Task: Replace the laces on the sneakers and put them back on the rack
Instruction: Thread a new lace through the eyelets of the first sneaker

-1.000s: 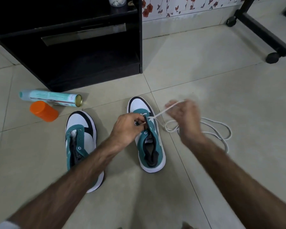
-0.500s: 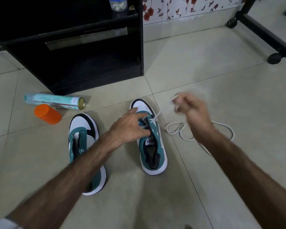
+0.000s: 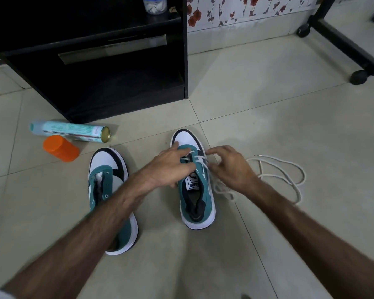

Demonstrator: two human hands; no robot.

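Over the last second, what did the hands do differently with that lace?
The right hand, which had pulled the lace up and away, came back down beside the right sneaker. The left hand stopped pinching at the eyelets and now lies flat across them. The left sneaker, spray can and orange cap stayed put.

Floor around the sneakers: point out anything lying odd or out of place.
A spray can lies on its side on the tiles by the black rack, its orange cap off beside it. The white lace trails in loose loops right of the shoe being laced.
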